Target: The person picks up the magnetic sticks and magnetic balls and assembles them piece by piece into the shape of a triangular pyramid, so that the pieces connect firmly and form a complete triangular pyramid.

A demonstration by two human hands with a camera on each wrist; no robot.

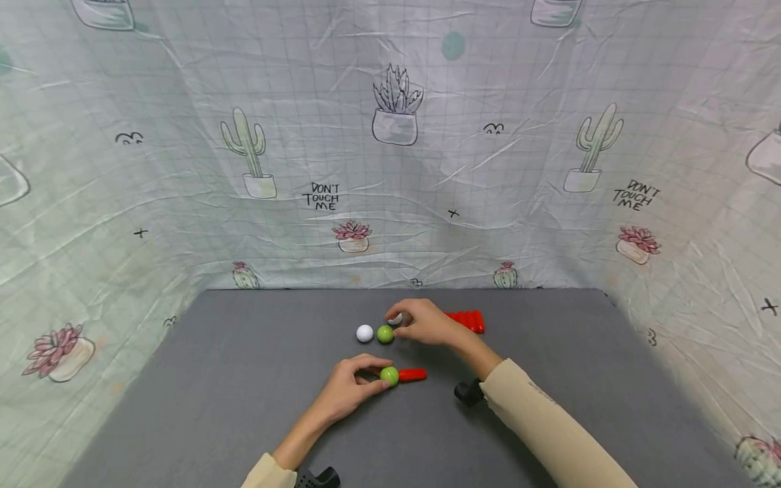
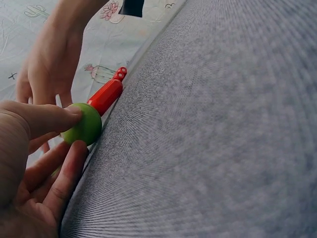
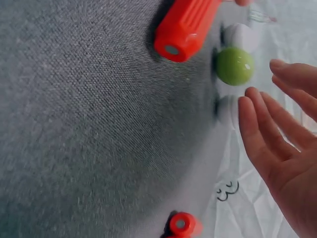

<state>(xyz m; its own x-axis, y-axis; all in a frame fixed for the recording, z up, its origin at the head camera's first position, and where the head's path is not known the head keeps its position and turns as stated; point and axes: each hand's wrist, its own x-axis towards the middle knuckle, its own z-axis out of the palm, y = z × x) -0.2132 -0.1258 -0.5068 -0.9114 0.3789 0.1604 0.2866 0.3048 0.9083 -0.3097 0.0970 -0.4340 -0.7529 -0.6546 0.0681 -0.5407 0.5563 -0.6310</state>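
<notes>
My left hand (image 1: 348,390) pinches a green ball (image 2: 85,128) between thumb and fingers, low over the grey table. A red ribbed rod (image 1: 413,375) sits end-on against this ball; its other end, with a small metal disc in it, points right. Further back, my right hand (image 1: 424,322) reaches over a white ball (image 3: 228,112), its fingers nearly straight and the thumb apart. The fingertips are right at that ball, which they partly hide in the head view. Just beside it sits a second green ball (image 3: 235,66), with another white ball (image 1: 364,333) to the left.
Several red rods (image 1: 472,320) lie side by side at the back, partly behind the right hand. The grey table (image 1: 244,339) ends at a hanging cloth (image 1: 293,257) printed with cacti, which also runs down both sides.
</notes>
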